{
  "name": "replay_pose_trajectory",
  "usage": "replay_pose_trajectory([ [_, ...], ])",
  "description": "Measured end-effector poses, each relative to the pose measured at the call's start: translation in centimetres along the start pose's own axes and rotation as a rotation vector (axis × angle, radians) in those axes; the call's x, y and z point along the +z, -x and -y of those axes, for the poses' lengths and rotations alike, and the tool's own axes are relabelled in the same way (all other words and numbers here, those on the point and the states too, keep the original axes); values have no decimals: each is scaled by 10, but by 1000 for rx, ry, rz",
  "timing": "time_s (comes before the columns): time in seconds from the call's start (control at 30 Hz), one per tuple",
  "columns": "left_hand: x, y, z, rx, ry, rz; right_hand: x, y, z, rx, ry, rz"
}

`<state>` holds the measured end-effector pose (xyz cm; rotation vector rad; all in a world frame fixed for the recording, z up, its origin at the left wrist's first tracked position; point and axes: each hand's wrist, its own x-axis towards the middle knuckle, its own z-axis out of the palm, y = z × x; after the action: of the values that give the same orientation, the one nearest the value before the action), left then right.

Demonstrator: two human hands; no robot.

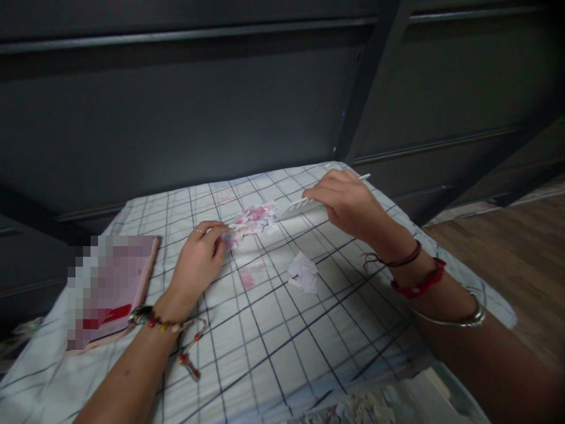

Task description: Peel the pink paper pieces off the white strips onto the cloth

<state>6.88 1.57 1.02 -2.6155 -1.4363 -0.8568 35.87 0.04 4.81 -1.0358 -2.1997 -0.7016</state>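
My left hand [200, 256] rests at the left edge of a loose heap of pink and white paper scraps [256, 217], its fingers curled and their tips on the scraps there. To the right of the heap, my right hand [344, 197] is closed around a flat white slotted tool [302, 203]. The tool's slotted end points left toward the heap, just above the cloth, and its thin handle sticks out behind the fingers. Its exact kind is unclear. Between the hands and closer to me lie a small stack of plain white scraps [303, 272] and a flat pinkish patch [249, 277].
A checked white cloth [273, 335] covers the table. A tablet in a pink case [145, 282] lies at the left, partly blurred out. At the near edge stands a container of paper scraps [357, 409], cut off by the frame. Dark panels [176, 118] rise behind the table.
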Motion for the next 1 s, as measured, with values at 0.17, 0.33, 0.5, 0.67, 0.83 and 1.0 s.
replay_pose_trajectory([
  [0.17,-1,0,-1,-4,3,7,2,2,-2,32,3,44],
  [0.33,-1,0,1,0,7,4,2,3,-4,62,69,30],
  [0.5,1,0,1,2,10,-5,1,2,-3,53,38,35],
  [0.67,0,0,1,3,7,8,5,4,-5,69,77,46],
  [0.83,-1,0,-1,-1,1,3,5,3,-2,62,48,-3],
  [1.0,-1,0,-1,-15,0,6,3,1,3,31,2,55],
])
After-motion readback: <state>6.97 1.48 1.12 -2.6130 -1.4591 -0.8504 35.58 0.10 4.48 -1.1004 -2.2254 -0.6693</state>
